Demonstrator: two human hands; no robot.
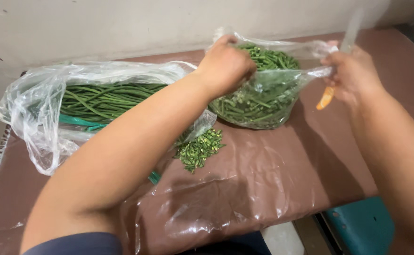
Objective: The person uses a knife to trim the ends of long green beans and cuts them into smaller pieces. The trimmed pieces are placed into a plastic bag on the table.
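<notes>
**Two bags, one pile, both hands at the far bag**

I am working over a brown tabletop (273,189) that is lying under a sheet of clear plastic film. Two clear plastic bags are sitting on it. The far bag (263,101) — the one both my hands are on — is holding cut green bean pieces (245,106), short lengths too many to count. My left hand (226,66) is reaching in at its open top, fingers curled closed; whether the grip is closing on bean pieces or on the bag's rim, I cannot tell. My right hand (353,75) is pinching the bag's other edge, pulling the mouth open, and the same grip is wrapping around one knife (346,56) with an orange handle, its pale blade pointing up and away.

The second bag (42,108) is lying open to my left, well apart from the first, with a bundle of long uncut green beans (103,99) inside — a teal band is crossing them near the bag's mouth.

One small pile of chopped bean ends (200,150) is sitting bare on the film between the two bags, just beside my left forearm. A teal stool (363,226) is showing below the tabletop's near edge at the right.
</notes>
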